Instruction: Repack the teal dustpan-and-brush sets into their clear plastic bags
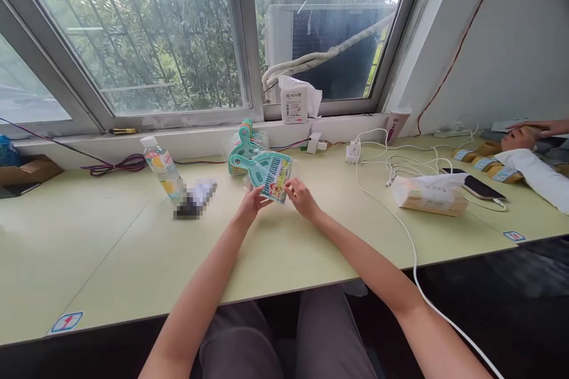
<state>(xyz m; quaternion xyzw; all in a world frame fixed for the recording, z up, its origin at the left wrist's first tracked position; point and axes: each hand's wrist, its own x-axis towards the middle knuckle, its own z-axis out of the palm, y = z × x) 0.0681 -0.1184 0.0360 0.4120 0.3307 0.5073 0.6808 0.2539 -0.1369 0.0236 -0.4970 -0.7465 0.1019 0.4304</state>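
Both forearms (360, 250) are stretched forward over the worktop (284, 254) and turned inward. The green dustpan (261, 169) is held clamped in the left hand (249, 206), its handle pointed beyond this hand. At its right edge, the fingertips of the right hand (304, 196) are placed near together; whether they are clamped cannot be told. Beyond the left hand, a stack of similar dustpans (243, 143) is seen.

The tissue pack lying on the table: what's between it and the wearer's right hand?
In the head view, a white cable crosses the tabletop between the right hand and the tissue pack.
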